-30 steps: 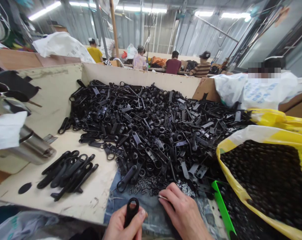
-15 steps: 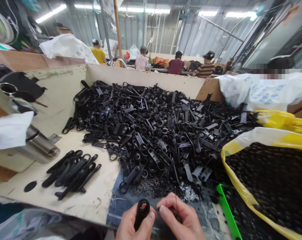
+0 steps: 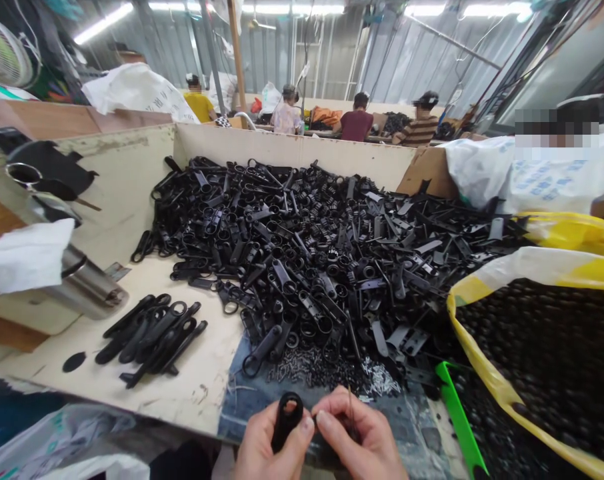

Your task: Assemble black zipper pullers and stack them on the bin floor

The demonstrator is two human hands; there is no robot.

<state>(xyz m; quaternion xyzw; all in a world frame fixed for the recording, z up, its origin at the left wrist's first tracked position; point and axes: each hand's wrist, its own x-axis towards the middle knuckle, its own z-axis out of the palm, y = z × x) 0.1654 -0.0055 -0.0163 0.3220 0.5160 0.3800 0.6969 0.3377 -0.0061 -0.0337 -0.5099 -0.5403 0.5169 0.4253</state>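
At the bottom centre, my left hand (image 3: pixel 273 443) is closed round a black ringed part (image 3: pixel 285 421), its ring end pointing up. Just to its right, my right hand (image 3: pixel 355 433) is pinched, with a thin pin-like tool (image 3: pixel 350 402) standing up between its fingers. The fingertips of both hands nearly meet; whatever small piece is between them is too small to make out. Beyond the hands lie small dark screws (image 3: pixel 307 370) and silvery screws (image 3: pixel 381 378) on a blue cloth (image 3: pixel 247 400).
A large heap of black parts (image 3: pixel 292 247) fills the bench. Several finished-looking black handles (image 3: pixel 155 337) lie at left near a steel cup (image 3: pixel 95 283). At right stand a yellow-edged bag (image 3: pixel 465 333) of black pieces and a green tray (image 3: pixel 461 420). People sit beyond the back board (image 3: pixel 282 143).
The view has shifted slightly, so the bench things appear a little moved. My right fingertips have come closer to my left hand and the ringed part.
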